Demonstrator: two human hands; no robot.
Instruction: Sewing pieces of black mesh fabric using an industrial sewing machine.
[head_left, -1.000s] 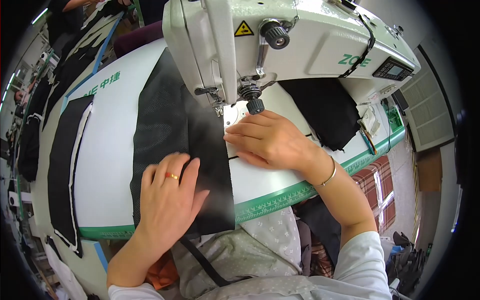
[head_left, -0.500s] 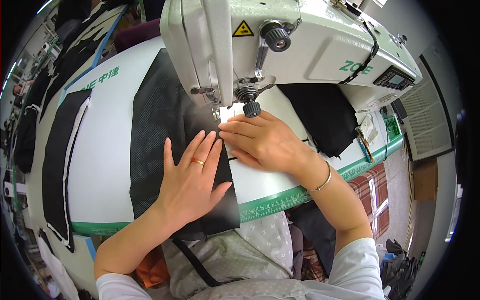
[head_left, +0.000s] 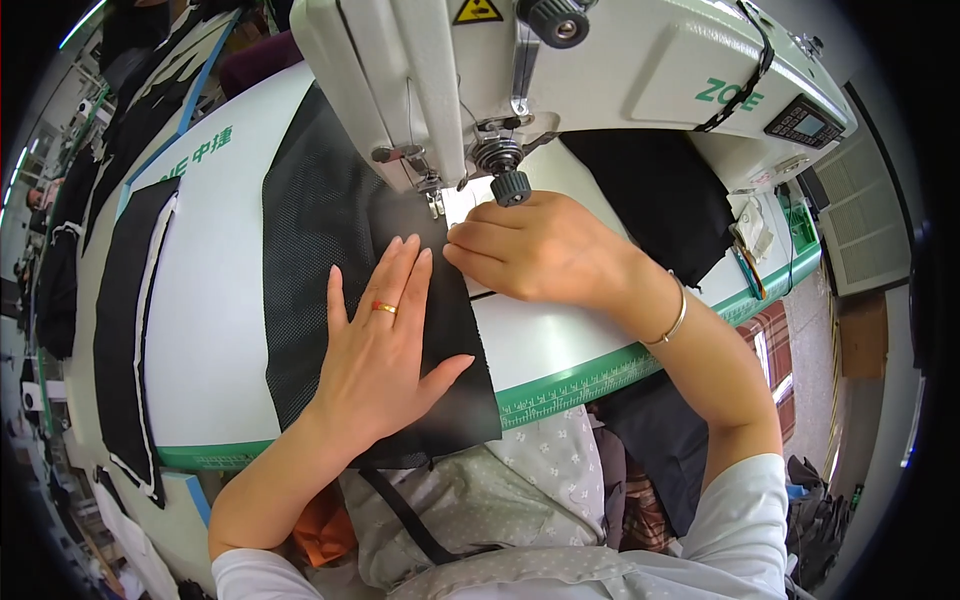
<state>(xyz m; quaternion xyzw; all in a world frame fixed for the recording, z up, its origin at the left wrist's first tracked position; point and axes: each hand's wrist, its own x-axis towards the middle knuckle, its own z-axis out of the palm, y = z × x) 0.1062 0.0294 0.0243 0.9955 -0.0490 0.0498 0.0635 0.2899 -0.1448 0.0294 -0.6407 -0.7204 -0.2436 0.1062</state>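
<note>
A long piece of black fabric (head_left: 320, 250), with a dotted mesh-like area on its left, runs under the sewing machine's (head_left: 640, 70) head and hangs over the table's front edge. My left hand (head_left: 375, 350) lies flat on it, fingers spread, a ring on one finger. At the fabric's right edge, just in front of the presser foot (head_left: 436, 205), my right hand (head_left: 545, 245) is closed, thumb and fingers drawn together. Its fingertips pinch at that edge; the exact grip is partly hidden. The needle area sits just beyond both hands.
Left on the table lies a black strip with white edging (head_left: 135, 320). Another black fabric piece (head_left: 660, 200) rests under the machine arm, beside small tools (head_left: 748, 268). A green ruler edge (head_left: 570, 390) borders the table front. More dark fabric (head_left: 150, 120) lies far left.
My right hand's fingers have curled in from lying stretched out, staying by the fabric edge. The left hand still lies flat on the fabric. The whole view has shifted slightly.
</note>
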